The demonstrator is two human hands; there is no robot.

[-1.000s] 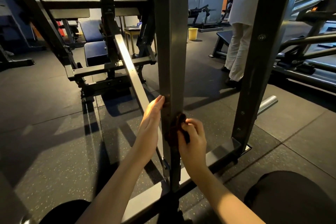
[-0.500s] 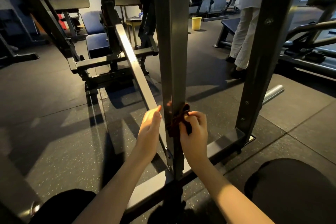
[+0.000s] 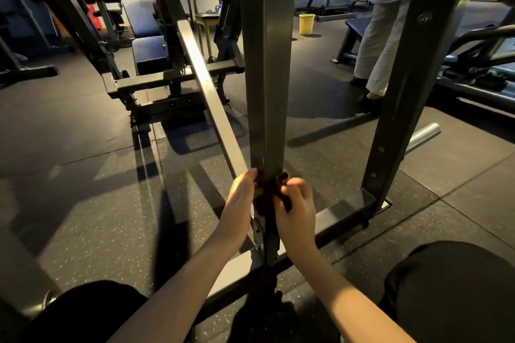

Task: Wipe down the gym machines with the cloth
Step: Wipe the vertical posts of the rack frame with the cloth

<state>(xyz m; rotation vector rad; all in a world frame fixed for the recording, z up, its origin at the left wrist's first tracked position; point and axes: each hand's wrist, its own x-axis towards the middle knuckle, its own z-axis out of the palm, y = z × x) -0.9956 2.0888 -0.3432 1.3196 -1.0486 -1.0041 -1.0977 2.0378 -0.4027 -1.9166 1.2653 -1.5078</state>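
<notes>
Cloth [image 3: 268, 198] sits low on the machine's upright post [image 3: 264, 78], wrapped round it just above the base rail [image 3: 337, 217]. It's dark, small and bunched, mostly hidden between the hands. Right hand [image 3: 296, 203] pinches it with curled fingers at the post's right face. Left hand [image 3: 238, 200] lies flat along the left face, fingers straight, tips touching the cloth's edge; can't tell what the thumb does. Handling guess: cloth is light, soft and limp, so it will bunch and slip unless kept taut. Best held by both ends and pulled snug against the steel. Post looks rigid and smooth; its corners and the bolted bracket [image 3: 257, 231] below could snag fabric. Slanted silver bar [image 3: 206, 86] passes just behind the left hand. Another person's legs [image 3: 373, 58] and a yellow bucket [image 3: 306, 23] are well apart, at the back.
</notes>
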